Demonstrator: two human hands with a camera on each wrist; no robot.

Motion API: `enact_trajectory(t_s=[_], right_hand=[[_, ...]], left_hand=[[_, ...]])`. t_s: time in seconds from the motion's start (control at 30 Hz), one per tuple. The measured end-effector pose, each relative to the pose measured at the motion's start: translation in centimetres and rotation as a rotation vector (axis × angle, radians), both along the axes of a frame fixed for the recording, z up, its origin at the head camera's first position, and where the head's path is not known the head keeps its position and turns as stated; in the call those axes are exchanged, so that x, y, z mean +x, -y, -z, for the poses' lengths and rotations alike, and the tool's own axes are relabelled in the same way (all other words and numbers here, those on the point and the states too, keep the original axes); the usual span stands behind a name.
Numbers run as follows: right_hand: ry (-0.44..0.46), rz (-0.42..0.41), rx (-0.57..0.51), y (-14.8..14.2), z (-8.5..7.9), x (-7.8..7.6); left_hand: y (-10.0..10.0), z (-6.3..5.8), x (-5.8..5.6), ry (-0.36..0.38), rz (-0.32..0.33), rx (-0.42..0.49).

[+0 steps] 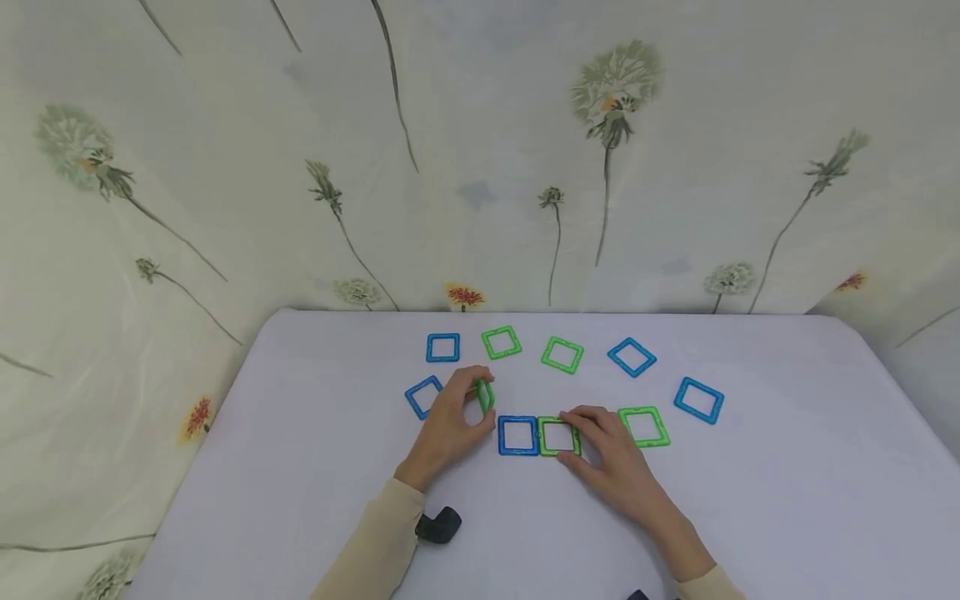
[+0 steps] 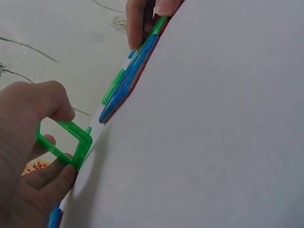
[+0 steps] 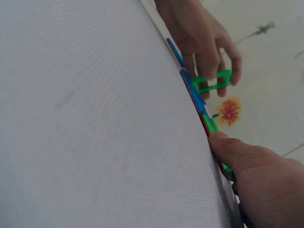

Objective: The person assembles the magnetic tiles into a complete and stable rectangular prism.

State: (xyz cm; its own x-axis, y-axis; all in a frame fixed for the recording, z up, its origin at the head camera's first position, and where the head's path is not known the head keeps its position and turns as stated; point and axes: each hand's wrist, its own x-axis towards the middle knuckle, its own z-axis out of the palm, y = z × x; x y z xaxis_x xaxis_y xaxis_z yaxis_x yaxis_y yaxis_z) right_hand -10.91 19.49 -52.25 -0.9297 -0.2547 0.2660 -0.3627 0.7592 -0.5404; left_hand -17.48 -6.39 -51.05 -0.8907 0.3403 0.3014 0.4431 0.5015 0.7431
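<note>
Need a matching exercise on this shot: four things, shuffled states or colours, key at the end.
Things
1. Left hand
2. Right hand
3. Rightmost square
4. Left sleeve

States or colours
A. Blue, no hand on it
B. Holds a flat green square
C. Beige
D. Holds a tilted green square

Pairs: 1-D, 2-B, 3-A, 4-C

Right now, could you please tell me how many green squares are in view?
5: one green square in the left hand, one gripped by the right hand, one right of that hand, two farther back. More may be hidden.
</note>
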Motion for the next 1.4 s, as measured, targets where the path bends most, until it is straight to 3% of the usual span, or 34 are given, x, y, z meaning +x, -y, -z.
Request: enact_trajectory(t_s=[0.97, 1.23, 1.4], right_hand=[[-0.007, 0.0, 0.003, 0.1, -0.1, 0.0], [-0.011, -0.017, -0.005, 0.0, -0.3, 0.1], [-0.004, -0.011, -0.004, 0.1, -0.4, 0.1]], left_hand=[[1.2, 1.2, 0.1, -0.011, 0.189, 0.084], [1.5, 1.3, 0.4, 0.029, 0.231, 0.168], [1.7, 1.2, 0.4, 0.042, 0.254, 0.154]])
